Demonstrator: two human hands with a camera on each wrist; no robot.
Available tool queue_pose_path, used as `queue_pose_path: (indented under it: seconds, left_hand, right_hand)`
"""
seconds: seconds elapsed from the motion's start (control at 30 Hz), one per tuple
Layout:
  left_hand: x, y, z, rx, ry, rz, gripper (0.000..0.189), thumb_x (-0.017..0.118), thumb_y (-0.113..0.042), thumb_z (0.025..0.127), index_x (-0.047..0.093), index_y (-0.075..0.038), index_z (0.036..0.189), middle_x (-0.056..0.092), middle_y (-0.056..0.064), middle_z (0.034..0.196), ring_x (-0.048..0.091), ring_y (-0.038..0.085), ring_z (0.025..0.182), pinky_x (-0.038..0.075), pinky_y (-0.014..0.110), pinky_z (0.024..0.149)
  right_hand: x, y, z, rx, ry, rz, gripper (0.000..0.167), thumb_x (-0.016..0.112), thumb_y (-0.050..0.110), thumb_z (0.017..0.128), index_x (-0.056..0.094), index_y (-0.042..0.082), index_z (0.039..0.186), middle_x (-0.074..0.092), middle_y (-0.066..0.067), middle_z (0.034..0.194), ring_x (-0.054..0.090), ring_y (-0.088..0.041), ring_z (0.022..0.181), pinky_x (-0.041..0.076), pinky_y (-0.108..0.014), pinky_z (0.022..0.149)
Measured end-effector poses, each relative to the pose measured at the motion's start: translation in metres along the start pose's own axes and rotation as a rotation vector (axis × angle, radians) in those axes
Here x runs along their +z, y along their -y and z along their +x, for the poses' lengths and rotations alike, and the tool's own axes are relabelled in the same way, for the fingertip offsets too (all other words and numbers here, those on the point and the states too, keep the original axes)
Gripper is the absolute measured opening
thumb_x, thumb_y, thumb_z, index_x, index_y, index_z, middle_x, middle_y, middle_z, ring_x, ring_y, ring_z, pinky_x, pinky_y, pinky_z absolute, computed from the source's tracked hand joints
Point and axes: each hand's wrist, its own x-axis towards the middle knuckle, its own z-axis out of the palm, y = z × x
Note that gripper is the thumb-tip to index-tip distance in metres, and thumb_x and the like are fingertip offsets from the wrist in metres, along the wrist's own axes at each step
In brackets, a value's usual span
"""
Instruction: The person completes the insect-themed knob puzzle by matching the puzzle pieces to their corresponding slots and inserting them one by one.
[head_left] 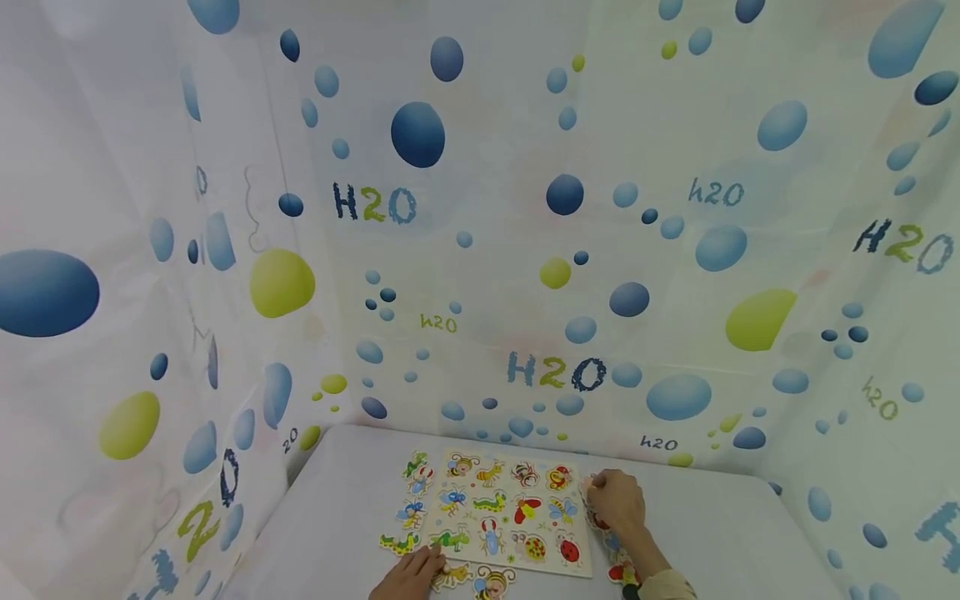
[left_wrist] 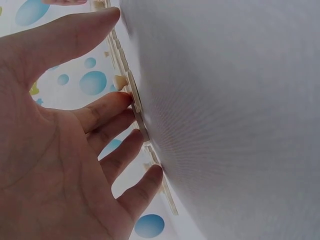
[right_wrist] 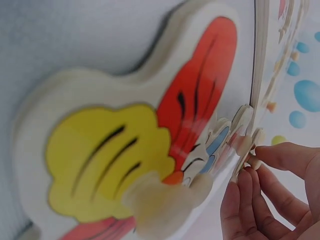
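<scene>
A pale wooden puzzle board (head_left: 555, 567) printed with cartoon insects lies on the table. My left hand (head_left: 408, 575) rests at its lower left corner, fingers spread, fingertips touching the edge of the board and pieces in the left wrist view. Close by lie a yellow-orange insect piece (head_left: 452, 575) and a bee piece (head_left: 492, 582). At the board's right edge my right hand (head_left: 618, 504) pinches a knobbed puzzle piece (right_wrist: 243, 162) between thumb and fingers; its picture is hidden. Nearest the right wrist camera is a red-and-yellow winged insect piece (right_wrist: 100, 155) with a wooden knob.
Left of the board lie a caterpillar piece (head_left: 400, 544), a blue fly piece (head_left: 411, 514) and a blue beetle piece (head_left: 422, 481). More pieces lie along the right side, partly under my right arm. A bubble-printed curtain (head_left: 480, 250) surrounds the white table (head_left: 337, 500).
</scene>
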Motion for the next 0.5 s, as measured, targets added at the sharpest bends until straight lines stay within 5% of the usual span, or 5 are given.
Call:
queue_pose_path:
  seconds: [0.2,0.5]
  left_hand:
    - [-0.0027,-0.0018,-0.0001,-0.025,0.004,0.008,0.082,0.059,-0.072,0.094,0.061,-0.002,0.136,0.058,0.022,0.144,0.056,0.043,0.131,0.05,0.048,0.108]
    - [0.002,0.0024,0.0007,0.02,-0.008,0.016,0.08,0.059,-0.07,0.095,0.062,-0.001,0.134,0.059,0.024,0.142,0.057,0.043,0.129,0.051,0.047,0.108]
  right_hand:
    - [-0.0013,0.0011,-0.0005,0.001,-0.004,0.002,0.012,0.075,0.012,0.087,0.075,0.0,0.09,0.066,-0.004,0.073,0.057,-0.016,0.058,0.051,-0.028,0.048]
    - [-0.0034,0.0033,-0.0042,0.012,0.019,-0.03,0.01,0.076,0.013,0.085,0.074,0.004,0.087,0.064,-0.002,0.071,0.056,-0.016,0.059,0.048,-0.029,0.05]
